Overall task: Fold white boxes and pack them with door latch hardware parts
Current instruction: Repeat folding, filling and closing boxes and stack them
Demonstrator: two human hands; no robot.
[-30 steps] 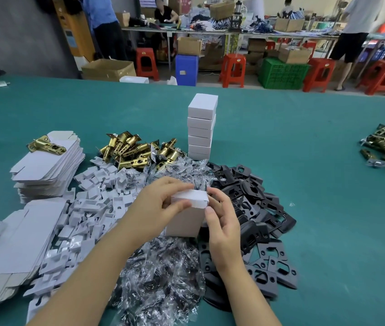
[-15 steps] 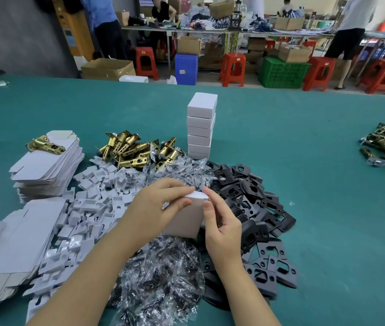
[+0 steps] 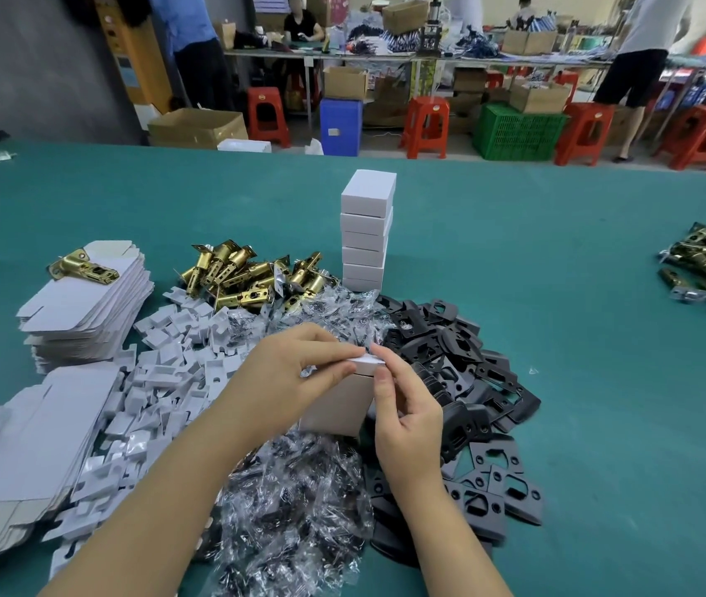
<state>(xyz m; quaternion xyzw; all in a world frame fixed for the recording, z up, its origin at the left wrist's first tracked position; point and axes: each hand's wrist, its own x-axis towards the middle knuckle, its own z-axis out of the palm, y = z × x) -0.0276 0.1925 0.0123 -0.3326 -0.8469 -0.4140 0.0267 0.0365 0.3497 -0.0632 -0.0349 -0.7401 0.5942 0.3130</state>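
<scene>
White box (image 3: 336,405), contents hidden, is being pinched at its top flap by left hand (image 3: 286,374) and right hand (image 3: 407,417).

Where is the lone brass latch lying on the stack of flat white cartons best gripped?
Grip the brass latch across its long narrow body, coming from above. It lies flat on the carton stack, its long sides exposed, with the wider plate at its left end.
</scene>
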